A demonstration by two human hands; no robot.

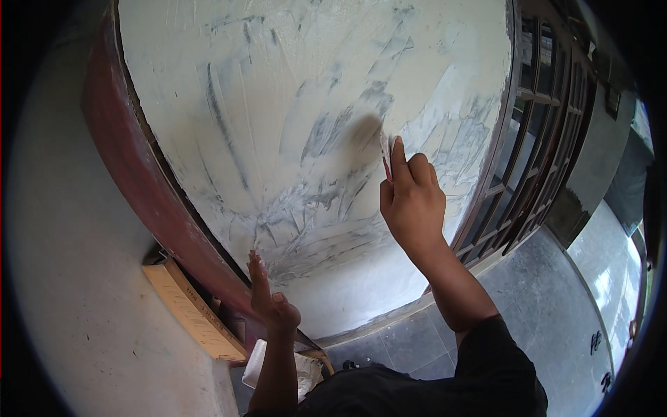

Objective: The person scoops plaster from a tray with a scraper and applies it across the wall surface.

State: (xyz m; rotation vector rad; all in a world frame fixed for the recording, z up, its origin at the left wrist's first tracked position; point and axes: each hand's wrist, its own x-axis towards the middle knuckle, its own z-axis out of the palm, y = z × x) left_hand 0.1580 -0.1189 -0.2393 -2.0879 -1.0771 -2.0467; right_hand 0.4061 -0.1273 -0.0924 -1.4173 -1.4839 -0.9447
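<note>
My right hand (411, 198) is raised against a wall panel (299, 118) coated in white filler with grey streaks. It grips a small flat scraper blade (386, 149), its index finger laid along the blade, which presses on the wall. My left hand (271, 299) rests lower down with fingers spread, touching the wall near the dark red frame edge (149, 187). It holds nothing.
A light wooden strip (191, 309) leans at the frame's foot on the left. A white bag or cloth (306, 368) lies below my left arm. A dark latticed door or window (535, 146) stands to the right, above a grey tiled floor (549, 320).
</note>
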